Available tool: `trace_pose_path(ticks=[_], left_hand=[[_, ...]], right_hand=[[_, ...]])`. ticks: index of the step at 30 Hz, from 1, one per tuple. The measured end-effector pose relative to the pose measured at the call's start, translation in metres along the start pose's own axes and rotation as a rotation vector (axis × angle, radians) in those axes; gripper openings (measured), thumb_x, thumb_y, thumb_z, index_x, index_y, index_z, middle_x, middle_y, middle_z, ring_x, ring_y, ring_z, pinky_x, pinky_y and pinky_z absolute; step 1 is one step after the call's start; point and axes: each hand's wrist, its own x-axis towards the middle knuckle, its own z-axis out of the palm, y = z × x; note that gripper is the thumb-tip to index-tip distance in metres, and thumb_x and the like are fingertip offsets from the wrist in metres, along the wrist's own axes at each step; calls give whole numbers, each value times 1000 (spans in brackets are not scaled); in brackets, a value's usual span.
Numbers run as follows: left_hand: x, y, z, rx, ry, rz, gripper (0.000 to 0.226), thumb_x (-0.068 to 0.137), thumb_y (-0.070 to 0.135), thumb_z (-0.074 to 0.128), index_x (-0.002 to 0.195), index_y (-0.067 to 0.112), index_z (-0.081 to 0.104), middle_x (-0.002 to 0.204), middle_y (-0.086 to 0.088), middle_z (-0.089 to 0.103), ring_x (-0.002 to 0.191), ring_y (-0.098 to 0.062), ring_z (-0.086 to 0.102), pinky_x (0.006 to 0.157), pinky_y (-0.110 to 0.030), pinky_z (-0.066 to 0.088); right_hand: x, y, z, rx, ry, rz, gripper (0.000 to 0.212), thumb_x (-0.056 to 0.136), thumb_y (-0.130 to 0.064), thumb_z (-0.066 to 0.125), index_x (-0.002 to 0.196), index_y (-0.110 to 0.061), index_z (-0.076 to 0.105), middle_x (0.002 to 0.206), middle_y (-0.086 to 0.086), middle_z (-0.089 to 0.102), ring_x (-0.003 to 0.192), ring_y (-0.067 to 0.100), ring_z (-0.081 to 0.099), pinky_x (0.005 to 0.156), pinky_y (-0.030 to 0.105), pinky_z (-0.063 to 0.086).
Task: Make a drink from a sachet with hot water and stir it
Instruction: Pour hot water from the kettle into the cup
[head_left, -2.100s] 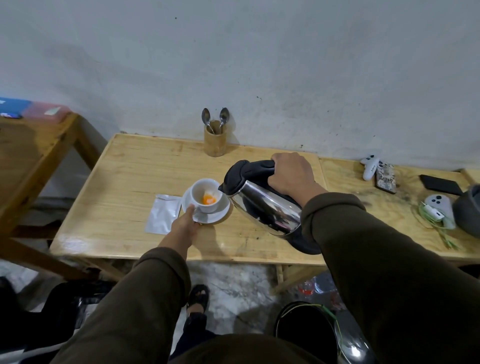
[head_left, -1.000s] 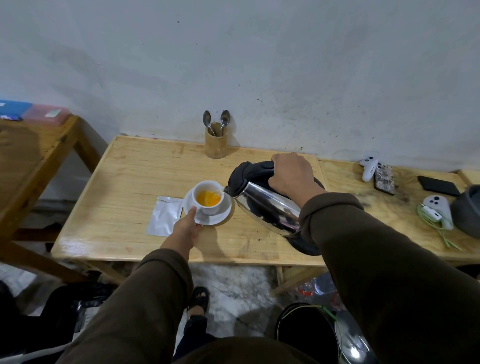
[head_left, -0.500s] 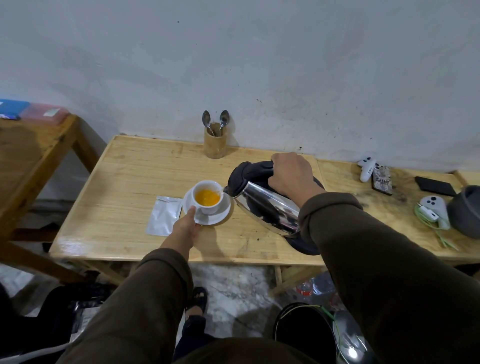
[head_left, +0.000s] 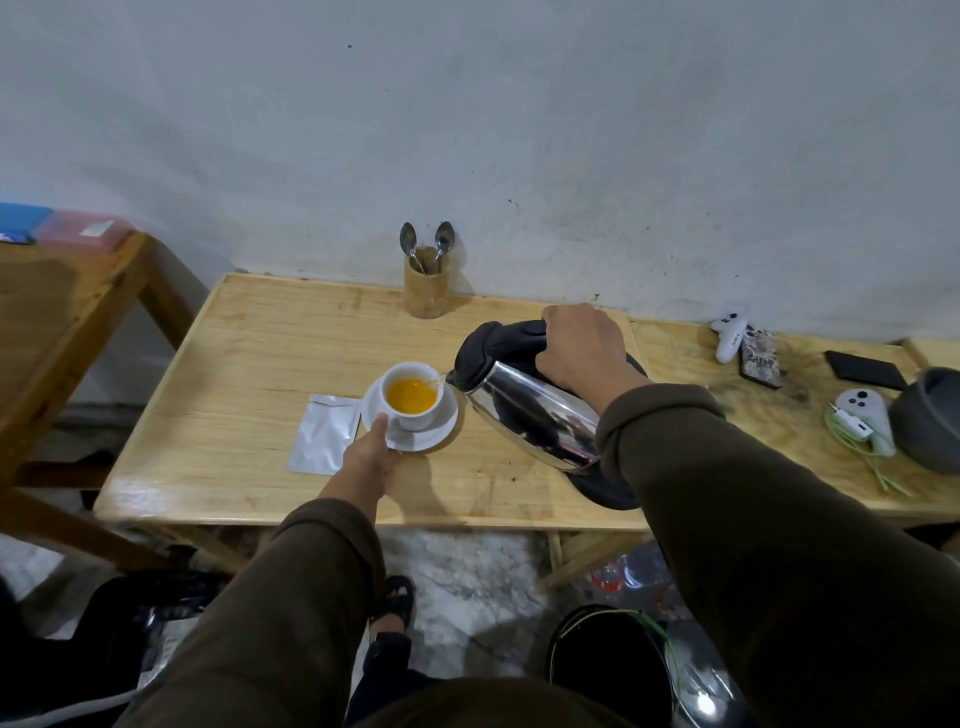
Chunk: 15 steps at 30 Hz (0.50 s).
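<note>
The right hand (head_left: 579, 349) grips the handle of a steel kettle (head_left: 530, 410), tipped so its spout meets the rim of a white cup (head_left: 412, 396) of orange liquid. The left hand (head_left: 370, 457) touches the saucer (head_left: 439, 436) edge; a silver sachet (head_left: 324, 434) lies just left of it.

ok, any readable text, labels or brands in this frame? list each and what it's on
None can be read with confidence.
White controller: a small dark mark on its body, too small to read.
Silver sachet: the face that shows is blank.
Kettle: no visible lettering, only reflections.
Cup and saucer: plain white.
Blue item on the left table: a white mark at its edge, blurred.
</note>
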Motion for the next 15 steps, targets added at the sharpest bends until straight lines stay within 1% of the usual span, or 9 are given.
trace_pose_path(ticks=[2,4,6,8,11,12,13,14,15], left_hand=[[-1,0,1,-8,3,-5,70,83,52,61,137,9,45,125,-15,61,116,-30,59,103,-40,47],[-1,0,2,-6,12,-2,68,84,50,60,136,8,45,120,-14,61,116,-31,59,103,-41,47],[0,-1,1,21,37,5,69,84,51,60,136,7,46,115,-14,61,115,-32,60,104,-43,47],[0,-3,2,55,70,33,70,84,53,59,132,4,49,116,-16,63,114,-33,60,104,-44,47],[-1,-8,5,127,132,46,68,85,54,56,128,1,51,123,-19,62,115,-34,59,105,-43,46],[-3,-9,7,159,143,48,65,87,52,54,128,1,52,122,-18,62,115,-33,59,104,-42,46],[-8,-9,10,198,156,49,62,89,50,53,127,2,53,119,-16,61,114,-32,58,102,-41,47],[-9,-9,11,243,174,58,58,90,48,53,126,2,54,116,-16,61,113,-32,58,101,-41,47],[-12,-9,12,303,194,64,54,91,45,54,124,3,55,116,-16,61,114,-33,57,102,-42,47]], right_hand=[[0,2,0,19,2,12,25,84,-10,53,108,-8,57,99,13,62,80,29,51,64,32,40],[0,6,0,50,1,28,22,82,-9,52,104,-9,57,91,12,58,77,27,46,64,31,39],[0,10,0,93,-4,47,14,81,-7,52,94,-13,53,83,8,52,77,28,49,63,30,37],[-1,15,2,148,-6,73,13,79,-6,52,86,-16,46,80,6,50,77,28,50,62,29,37],[-3,27,7,229,26,117,11,74,-4,52,76,-12,44,73,6,51,73,28,50,50,23,30],[-6,32,8,264,39,144,14,73,-4,51,68,-13,42,68,5,48,72,28,49,46,23,26],[-8,38,10,298,55,175,22,72,-4,51,62,-16,36,63,2,43,72,28,48,45,23,23],[-12,44,11,325,69,212,29,72,-4,52,58,-19,30,60,0,39,71,28,46,45,23,21],[-16,49,11,356,85,244,30,73,-5,52,58,-19,31,60,-2,37,71,27,45,46,23,21]])
